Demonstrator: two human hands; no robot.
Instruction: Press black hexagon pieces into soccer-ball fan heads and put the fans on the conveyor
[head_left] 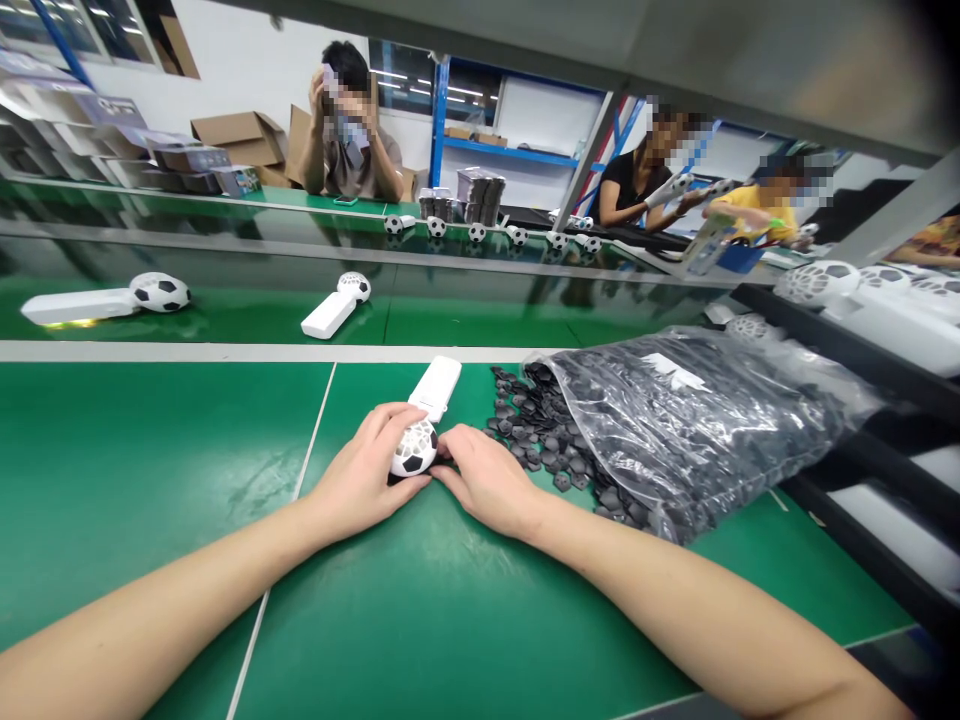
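Note:
A white handheld fan (414, 447) with a soccer-ball head lies on the green work surface, its handle pointing away from me. My left hand (369, 462) is closed around the left side of the ball head, thumb at the near edge and fingers over the top. At the head's right edge, my right hand (480, 478) pinches a small black piece (444, 461), mostly hidden by the fingers. Black pentagon patches show on the near side of the head. Just right of my right hand, loose black pentagon pieces (559, 440) spill from a clear plastic bag (705, 430).
Beyond a pale rail, a fan (330, 312) and another fan (90, 305) lie on the green conveyor belt (465, 310). Black racks (892, 340) with white fans stand at right. Several people sit across the line, and boxes (240, 138) are stacked at far left.

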